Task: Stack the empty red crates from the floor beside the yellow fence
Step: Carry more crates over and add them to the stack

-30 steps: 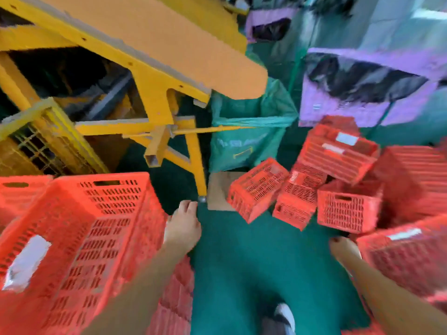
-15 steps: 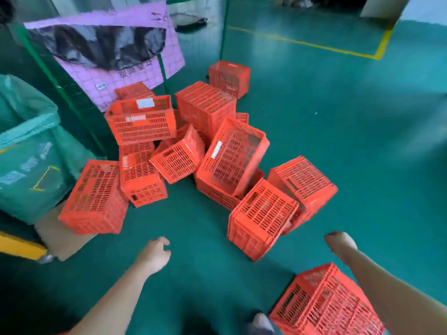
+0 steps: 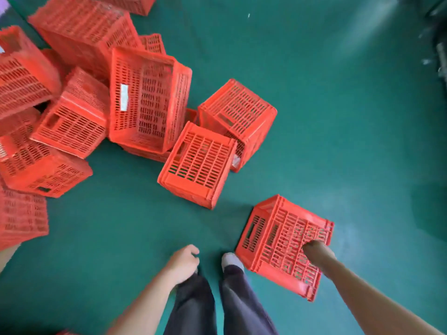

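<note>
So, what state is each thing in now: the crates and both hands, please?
crate heap: jumbled, not stacked.
labelled crate: tilted, opening toward the camera, empty.
lone crate: apart from the heap, a slotted face up.
right hand: on the lone crate; grip unclear.
left hand: loosely curled, holds nothing.

A green floor (image 3: 338, 117), pale sheen toward the right – one white speck (image 3: 248, 15) near the top – and dark, blurred shapes (image 3: 441, 56) at the right edge.
</note>
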